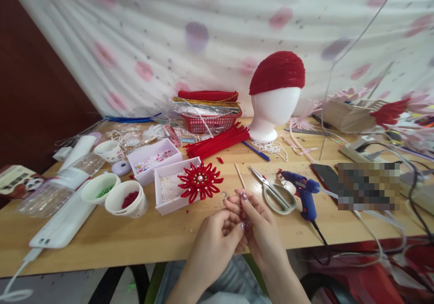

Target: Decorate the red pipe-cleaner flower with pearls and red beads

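Over the table's front edge, my left hand (pixel 219 231) and my right hand (pixel 259 225) meet with fingers pinched together. Between them shows a short strand of small dark red beads (pixel 241 212), mostly covered by the fingers; a thin wire seems to run from it. Just beyond my left hand, a red flower (pixel 200 180) with pearl beads at its centre rests on the edge of a white box of pearl beads (pixel 166 208). Scissors (pixel 280 199) lie open to the right of my right hand, with a blue glue gun (pixel 305 191) past them.
Paper cups hold dark red beads (pixel 130 200) and green beads (pixel 104 191) on the left. Red pipe cleaners (pixel 217 141) lie before a red basket (pixel 212 123). A white foam head (pixel 276 109) wears a red cap (pixel 280 73). Cables (pixel 413 191) and a phone (pixel 323 179) sit right.
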`<state>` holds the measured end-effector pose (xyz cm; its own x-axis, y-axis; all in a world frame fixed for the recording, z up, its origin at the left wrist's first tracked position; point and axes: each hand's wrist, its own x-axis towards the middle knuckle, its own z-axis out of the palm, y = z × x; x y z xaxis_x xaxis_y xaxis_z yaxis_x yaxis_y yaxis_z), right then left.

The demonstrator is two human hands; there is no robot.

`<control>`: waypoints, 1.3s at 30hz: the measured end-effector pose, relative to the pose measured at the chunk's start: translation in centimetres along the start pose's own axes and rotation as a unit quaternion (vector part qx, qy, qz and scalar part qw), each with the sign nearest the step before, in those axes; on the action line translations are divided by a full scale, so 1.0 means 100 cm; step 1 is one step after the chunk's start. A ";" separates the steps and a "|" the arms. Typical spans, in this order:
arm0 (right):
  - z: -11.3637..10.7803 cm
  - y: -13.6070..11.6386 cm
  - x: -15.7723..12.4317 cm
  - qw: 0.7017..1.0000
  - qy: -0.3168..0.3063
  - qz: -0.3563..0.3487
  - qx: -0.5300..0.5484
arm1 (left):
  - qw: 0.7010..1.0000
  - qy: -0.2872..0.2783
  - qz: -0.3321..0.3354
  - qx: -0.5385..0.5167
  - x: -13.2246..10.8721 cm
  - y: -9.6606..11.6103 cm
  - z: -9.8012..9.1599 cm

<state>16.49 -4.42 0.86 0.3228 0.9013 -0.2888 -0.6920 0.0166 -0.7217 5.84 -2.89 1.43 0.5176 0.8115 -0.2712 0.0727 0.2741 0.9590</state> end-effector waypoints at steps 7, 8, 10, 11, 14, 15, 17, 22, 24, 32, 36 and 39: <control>-0.006 0.005 -0.003 0.999 -0.011 0.028 -0.030 | 1.000 -0.007 0.015 -0.010 0.001 -0.004 0.003; -0.008 0.005 -0.003 0.999 -0.015 0.029 -0.037 | 1.000 -0.008 0.019 -0.012 0.000 -0.005 0.003; -0.009 0.004 -0.002 0.998 -0.020 0.023 -0.053 | 0.999 -0.012 0.022 -0.022 -0.001 -0.005 0.003; -0.010 0.002 -0.002 0.998 -0.022 0.018 -0.062 | 0.999 -0.013 0.020 -0.030 -0.001 -0.006 0.003; -0.011 -0.004 -0.004 0.995 -0.032 0.008 -0.093 | 0.999 -0.015 0.007 -0.052 -0.003 -0.007 0.001; -0.013 -0.007 -0.006 0.993 -0.029 -0.004 -0.114 | 0.998 -0.014 0.003 -0.057 -0.003 -0.008 0.000; -0.025 -0.014 -0.011 0.979 0.013 -0.063 -0.195 | 0.998 -0.009 -0.002 -0.065 -0.004 -0.010 -0.003; -0.092 -0.047 -0.008 0.751 0.355 -0.349 -0.435 | 0.998 0.028 0.006 -0.050 -0.013 -0.014 -0.017; -0.117 -0.067 0.006 0.686 0.408 -0.307 -0.518 | 0.999 0.037 0.005 -0.025 -0.017 -0.015 -0.024; -0.125 -0.122 0.053 0.714 0.281 -0.177 -0.616 | 0.992 0.053 0.088 0.067 -0.025 -0.028 -0.052; -0.106 -0.131 0.051 0.725 0.265 -0.190 -0.607 | 0.983 0.081 0.129 0.105 -0.025 -0.036 -0.059; -0.081 -0.133 0.044 0.773 0.239 -0.201 -0.552 | 0.974 0.101 0.165 0.119 -0.023 -0.043 -0.060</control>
<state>32.37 -4.25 4.10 0.7526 0.6525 0.0887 0.4142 -0.3642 -0.8341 -0.82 -2.83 -2.54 0.3693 0.9269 0.0666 0.1387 -0.1258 0.9823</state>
